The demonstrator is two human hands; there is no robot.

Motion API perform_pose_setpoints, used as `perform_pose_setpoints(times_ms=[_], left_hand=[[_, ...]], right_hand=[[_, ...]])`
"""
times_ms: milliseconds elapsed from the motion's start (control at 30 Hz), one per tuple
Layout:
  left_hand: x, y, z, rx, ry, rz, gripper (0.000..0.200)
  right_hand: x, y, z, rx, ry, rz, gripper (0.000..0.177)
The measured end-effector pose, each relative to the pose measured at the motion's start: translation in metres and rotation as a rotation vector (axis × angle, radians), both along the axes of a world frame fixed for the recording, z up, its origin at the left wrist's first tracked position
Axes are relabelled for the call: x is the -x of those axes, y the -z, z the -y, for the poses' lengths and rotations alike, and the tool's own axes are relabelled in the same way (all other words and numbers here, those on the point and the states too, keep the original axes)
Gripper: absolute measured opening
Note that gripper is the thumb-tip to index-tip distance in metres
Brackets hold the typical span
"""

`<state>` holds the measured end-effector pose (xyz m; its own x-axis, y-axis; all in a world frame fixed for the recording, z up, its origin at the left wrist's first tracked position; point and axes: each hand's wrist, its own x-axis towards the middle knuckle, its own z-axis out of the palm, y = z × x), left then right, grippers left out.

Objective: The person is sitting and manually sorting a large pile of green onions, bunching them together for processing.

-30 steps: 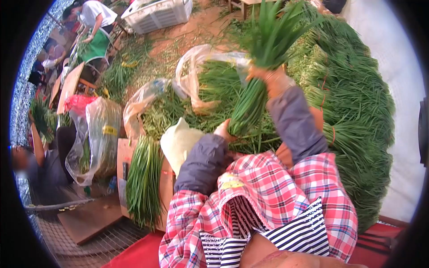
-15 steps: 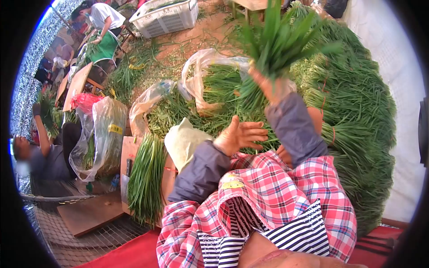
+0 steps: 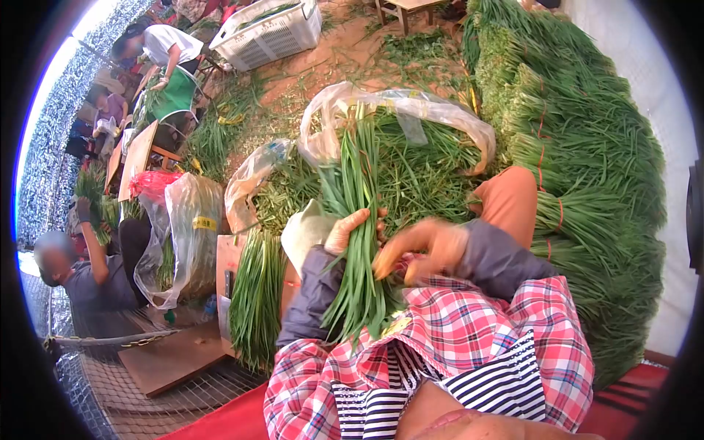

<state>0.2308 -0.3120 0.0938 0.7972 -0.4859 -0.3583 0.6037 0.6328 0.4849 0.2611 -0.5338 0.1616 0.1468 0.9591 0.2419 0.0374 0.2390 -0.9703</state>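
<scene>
A bunch of garlic chives [image 3: 359, 183] stands in front of my chest, pale ends up and leaf tips hanging towards my lap. My left hand [image 3: 348, 230] is closed around its middle. On the other side, my right hand [image 3: 429, 249] is smeared by motion, its bent fingers close to the leaves; whether they grip anything cannot be made out. Behind the bunch lies an open clear plastic bag [image 3: 480, 139] with loose green leaves in and around it. To the left, another pile of chives [image 3: 257, 301] rests on a wooden board [image 3: 226, 253] beside a knife [image 3: 226, 284].
Tied chive bundles [image 3: 587, 191] are stacked high along the right. Leaf-filled plastic bags [image 3: 194, 220] stand at left, near a seated person in a dark top [image 3: 92, 275]. A person with a green apron [image 3: 176, 99] works farther back, by a white crate [image 3: 268, 37].
The chives, raised at upper right in my right hand, have come down in front of me. My left hand, empty and spread before, now grips them. My right hand has dropped beside them.
</scene>
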Motion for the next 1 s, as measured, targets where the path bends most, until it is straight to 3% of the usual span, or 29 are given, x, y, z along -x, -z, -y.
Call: perform_pose_setpoints(times_ms=[67, 100, 167, 200, 267, 300, 367, 400, 467, 533, 633, 767, 800, 900, 933, 1000], left_hand=[[0.001, -0.031, -0.009, -0.43, -0.001, -0.031, 0.034], [0.003, -0.05, -0.005, -0.594, -0.015, -0.053, 0.027], [0.006, -0.093, 0.002, -0.905, 0.062, 0.141, 0.036], [0.008, -0.108, 0.004, -1.073, 0.088, 0.307, 0.038], [0.008, -0.096, -0.008, -1.472, 0.155, 0.633, 0.051], [0.011, -0.097, -0.007, -1.519, 0.186, 0.614, 0.053], [0.015, -0.103, -0.004, -1.624, 0.261, 0.585, 0.058], [0.018, -0.105, 0.0, -1.743, 0.305, 0.718, 0.062], [0.037, -0.041, -0.01, -1.263, 0.101, 0.433, 0.065], [0.051, -0.034, 0.0, -0.878, -0.051, 0.272, 0.056], [0.058, -0.036, 0.006, -0.796, -0.183, 0.263, 0.052], [0.067, -0.061, 0.027, -0.892, -0.419, 0.123, 0.046], [0.069, -0.064, 0.031, -0.913, -0.48, 0.09, 0.045], [0.076, -0.016, 0.025, -0.962, -0.392, 0.049, 0.042], [0.077, 0.004, 0.028, -0.728, -0.485, 0.103, 0.044], [0.08, 0.004, 0.03, -0.763, -0.404, 0.12, 0.042]], right_hand=[[-0.036, 0.063, 0.007, -0.013, 0.236, -0.465, 0.062], [-0.043, 0.081, 0.009, 0.147, 0.358, -0.737, 0.069], [-0.043, 0.152, -0.011, 0.194, 0.018, -1.032, 0.08], [-0.026, 0.129, -0.026, 0.217, 0.029, -0.988, 0.095], [-0.013, 0.092, -0.068, -0.126, 0.173, -1.02, 0.095], [-0.008, 0.086, -0.078, -0.301, 0.247, -1.031, 0.096], [-0.018, 0.1, -0.081, -0.318, 0.264, -1.108, 0.096], [-0.024, 0.102, -0.082, -0.326, 0.274, -1.138, 0.096], [-0.025, 0.1, -0.079, -0.315, 0.328, -1.119, 0.097], [-0.026, 0.109, -0.077, -0.281, 0.403, -1.105, 0.093], [-0.027, 0.112, -0.073, -0.145, 0.457, -1.122, 0.086], [-0.019, 0.083, -0.055, -0.163, 0.437, -1.313, 0.069], [-0.02, 0.097, -0.048, -0.112, 0.383, -1.334, 0.07], [-0.014, 0.124, -0.05, -0.208, 0.263, -1.451, 0.063], [-0.011, 0.117, -0.055, -0.177, 0.337, -1.429, 0.054], [-0.012, 0.119, -0.061, -0.119, 0.362, -1.453, 0.05]])
